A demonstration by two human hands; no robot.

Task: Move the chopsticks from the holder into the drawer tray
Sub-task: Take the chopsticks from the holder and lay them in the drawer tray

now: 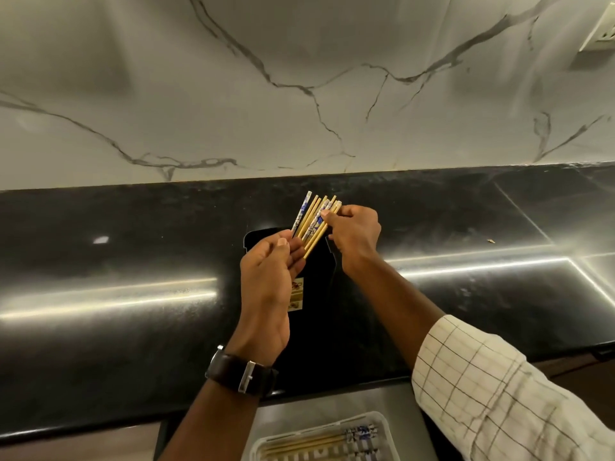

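Black worktop (133, 261), marble wall. Above holder (319, 294), your left hand (269, 261) grips chopsticks (314, 222); right hand (354, 232) pinches their tops. Mid-transfer; next, carry below holder into tray (382, 424).

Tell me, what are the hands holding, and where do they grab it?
A fan of tan wooden and blue-patterned chopsticks. The left hand clasps their lower ends; the right hand pinches near the upper tips.

A glossy black countertop (133, 261) spans the width of the view, marked by bright streaks of reflected light. Behind it rises a white marble wall (233, 94) with dark grey veins. A wall socket (600, 31) is mounted at the upper right corner.
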